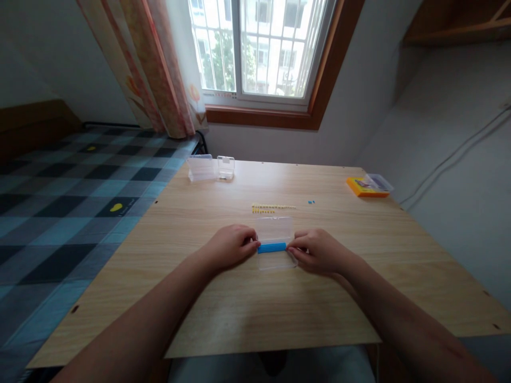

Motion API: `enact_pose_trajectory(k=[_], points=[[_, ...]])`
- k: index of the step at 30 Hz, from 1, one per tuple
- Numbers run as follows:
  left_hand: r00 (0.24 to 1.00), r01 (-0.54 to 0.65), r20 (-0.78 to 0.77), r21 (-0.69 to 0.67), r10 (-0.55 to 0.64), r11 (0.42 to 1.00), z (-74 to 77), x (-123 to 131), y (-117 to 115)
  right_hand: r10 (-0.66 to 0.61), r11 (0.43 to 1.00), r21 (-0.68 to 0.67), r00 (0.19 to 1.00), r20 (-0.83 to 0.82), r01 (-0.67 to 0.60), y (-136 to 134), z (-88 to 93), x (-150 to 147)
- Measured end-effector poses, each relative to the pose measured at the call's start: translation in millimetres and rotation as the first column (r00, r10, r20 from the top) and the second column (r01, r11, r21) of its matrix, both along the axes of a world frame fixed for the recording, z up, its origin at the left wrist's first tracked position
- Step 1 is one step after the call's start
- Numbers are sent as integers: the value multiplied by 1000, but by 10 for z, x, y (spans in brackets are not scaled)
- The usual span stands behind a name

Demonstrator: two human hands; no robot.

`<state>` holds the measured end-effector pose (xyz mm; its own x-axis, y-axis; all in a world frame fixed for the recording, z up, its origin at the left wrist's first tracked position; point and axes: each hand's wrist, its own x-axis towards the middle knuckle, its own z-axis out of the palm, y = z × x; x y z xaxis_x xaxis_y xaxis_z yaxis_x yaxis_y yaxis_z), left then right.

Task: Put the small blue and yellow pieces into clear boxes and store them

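Observation:
A slim blue ribbed strip (272,247), perhaps several thin rods side by side, lies crosswise above an open clear plastic case (275,229). My left hand (233,246) is closed, its thumb and fingers pinching the strip's left end. At the opposite end, the fingertips of my right hand (317,250) are pinched on the strip, close to the case's right edge. Beyond the case lie rows of small yellow pieces (263,208). A few tiny blue pieces (311,202) rest to their right.
Two clear plastic containers (202,169) stand at the table's far left corner. An orange-yellow box (365,188) with a clear lid leaning on it sits at the far right. The wooden table (191,319) borders a checked bed (75,213) on the left and a wall on the right.

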<state>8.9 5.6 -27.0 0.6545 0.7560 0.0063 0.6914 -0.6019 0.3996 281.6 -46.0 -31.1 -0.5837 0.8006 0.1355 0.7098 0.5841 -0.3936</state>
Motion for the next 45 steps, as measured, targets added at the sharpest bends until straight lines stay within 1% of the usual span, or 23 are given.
enact_pose_trajectory(k=[7, 12, 15, 16, 17, 18, 20, 22, 23, 24, 26, 27, 28, 29, 32, 34, 36, 41, 45], points=[[1000, 0, 0, -5, 0, 1000, -3, 2, -4, 6, 1000, 5, 1000, -2, -6, 11, -5, 16], [1000, -6, -18, -14, 6, 1000, 12, 5, -5, 28, 999, 18, 999, -35, -28, 18, -29, 43], [1000, -7, -22, -14, 7, 1000, 13, 5, -7, 36, 994, 106, 990, -133, -22, 35, -22, 93], [1000, -8, -18, -13, 8, 1000, 13, 4, -8, 19, 989, 150, 982, -188, 10, 50, -18, 123], [1000, -9, -14, -12, 9, 1000, 14, 4, -10, -16, 978, 198, 968, -251, 67, 72, -16, 162], [1000, -9, -10, -9, 9, 1000, 14, 3, -11, -67, 959, 243, 946, -318, 149, 102, -18, 210], [1000, -8, -8, -8, 8, 1000, 17, 2, -11, -194, 893, 290, 875, -444, 345, 190, -50, 331], [1000, -6, -12, -14, 6, 1000, 21, 0, -6, -327, 809, 271, 783, -528, 521, 311, -130, 471], [1000, -3, -12, -19, 3, 1000, 22, -2, -2, -396, 767, 247, 740, -544, 592, 379, -189, 539], [1000, -1, -10, -24, 1, 1000, 22, -3, 2, -465, 727, 225, 707, -533, 648, 449, -256, 600], [1000, 5, -2, -30, -5, 1000, 19, -7, 12, -609, 643, 199, 652, -452, 739, 579, -400, 688], [1000, 8, 2, -32, -8, 999, 17, -9, 17, -670, 615, 186, 632, -388, 766, 633, -467, 711], [1000, 9, 4, -33, -9, 999, 16, -10, 20, -714, 605, 171, 625, -316, 778, 677, -525, 719], [1000, 9, 4, -33, -9, 999, 15, -11, 22, -742, 605, 158, 624, -245, 781, 710, -572, 716], [1000, 5, 0, -34, -5, 999, 16, -10, 21, -745, 652, 131, 663, -71, 747, 749, -642, 668], [1000, 2, -2, -30, -2, 1000, 16, -8, 19, -729, 679, 128, 684, 2, 723, 750, -647, 637], [1000, 1, 0, -30, -1, 1000, 13, -7, 18, -723, 690, 123, 689, 57, 714, 753, -642, 619], [1000, 9, 6, -32, -9, 999, -1, -11, 28, -715, 698, 112, 685, 136, 707, 791, -631, 604], [1000, 8, 3, -27, -8, 1000, -4, -10, 31, -703, 711, 120, 704, 105, 692, 803, -624, 600]])
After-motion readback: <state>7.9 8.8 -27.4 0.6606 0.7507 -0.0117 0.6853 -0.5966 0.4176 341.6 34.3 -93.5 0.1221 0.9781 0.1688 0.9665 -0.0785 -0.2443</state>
